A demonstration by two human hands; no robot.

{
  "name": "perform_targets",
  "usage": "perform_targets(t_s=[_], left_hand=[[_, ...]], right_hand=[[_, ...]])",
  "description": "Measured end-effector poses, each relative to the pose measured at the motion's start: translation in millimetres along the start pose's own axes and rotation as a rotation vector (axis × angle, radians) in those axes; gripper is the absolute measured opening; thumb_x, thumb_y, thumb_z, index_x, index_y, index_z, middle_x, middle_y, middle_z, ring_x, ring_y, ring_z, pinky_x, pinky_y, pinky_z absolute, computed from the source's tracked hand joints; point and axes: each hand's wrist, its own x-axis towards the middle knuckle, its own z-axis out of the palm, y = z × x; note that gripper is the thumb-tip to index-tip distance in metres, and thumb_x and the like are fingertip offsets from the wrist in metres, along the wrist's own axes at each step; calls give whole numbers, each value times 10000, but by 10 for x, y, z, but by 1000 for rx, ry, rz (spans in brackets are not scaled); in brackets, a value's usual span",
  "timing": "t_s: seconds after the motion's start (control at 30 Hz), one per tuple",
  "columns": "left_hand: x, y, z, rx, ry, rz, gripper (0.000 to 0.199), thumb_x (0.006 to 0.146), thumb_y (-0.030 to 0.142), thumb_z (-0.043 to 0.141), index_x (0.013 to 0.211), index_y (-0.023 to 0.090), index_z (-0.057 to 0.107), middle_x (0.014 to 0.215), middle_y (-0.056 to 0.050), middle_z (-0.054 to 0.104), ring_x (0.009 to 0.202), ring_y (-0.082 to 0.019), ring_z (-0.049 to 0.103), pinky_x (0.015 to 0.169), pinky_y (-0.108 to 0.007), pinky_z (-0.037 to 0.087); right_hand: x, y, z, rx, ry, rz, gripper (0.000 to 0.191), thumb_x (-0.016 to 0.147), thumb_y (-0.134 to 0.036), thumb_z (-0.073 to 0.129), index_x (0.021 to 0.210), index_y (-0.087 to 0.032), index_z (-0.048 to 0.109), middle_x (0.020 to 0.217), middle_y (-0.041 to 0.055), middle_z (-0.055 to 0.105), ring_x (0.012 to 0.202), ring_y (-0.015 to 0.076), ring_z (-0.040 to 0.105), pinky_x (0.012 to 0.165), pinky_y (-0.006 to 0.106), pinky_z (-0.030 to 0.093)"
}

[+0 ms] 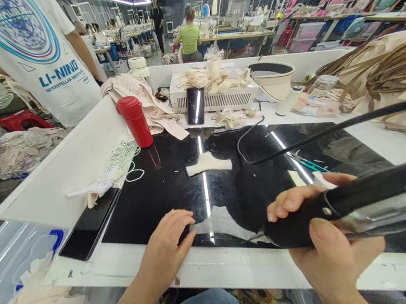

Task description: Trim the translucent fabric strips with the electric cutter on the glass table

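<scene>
A pale fabric piece (226,222) with curved edges lies on the shiny black board (149,196) near its front edge. At the left end of this piece, the thumb and fingertips of my left hand (170,235) close on it. My right hand (324,241) is wrapped around a black corded handheld tool (301,224) with a silver-coloured side. Its thin metal tip (258,235) meets the right end of the fabric; the exact contact is too small to make out. Farther back on the board rests a cream fabric piece (208,163) of similar shape.
A black cord (331,131) loops across the right side. Around the board are a red bottle (134,122), green-white cord (122,158), two phones, teal-handled tool (309,162) and piled fabric (397,64). A person in a white T-shirt (51,56) stands at left.
</scene>
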Motion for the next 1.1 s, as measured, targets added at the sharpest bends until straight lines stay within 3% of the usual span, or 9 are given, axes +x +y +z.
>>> perform_targets(t_s=[0.33, 0.57, 1.1], left_hand=[[-60, -22, -11, 78, 52, 39, 170, 1012, 167, 514, 1135, 207, 624, 1218, -76, 666, 1175, -221, 629, 1039, -441, 556], [-118, 65, -80, 254, 68, 265, 246, 1018, 138, 500, 1191, 160, 673, 1055, -77, 677, 994, -193, 674, 1056, -465, 541], [-133, 62, -75, 306, 37, 232, 263, 1021, 138, 488, 1204, 117, 675, 1003, -80, 657, 935, -183, 666, 1047, -487, 548]], right_hand=[[-17, 15, -31, -29, 17, 0, 469, 803, -289, 792, 1223, -285, 582, 789, -11, 618, 679, 183, 566, 564, 332, 551], [-14, 17, -50, -38, 9, -10, 462, 808, -292, 784, 1226, -295, 587, 784, -13, 616, 681, 189, 560, 556, 336, 559], [-13, 12, -41, -43, 41, 3, 471, 784, -290, 788, 1210, -294, 588, 770, -19, 622, 672, 192, 557, 551, 339, 566]])
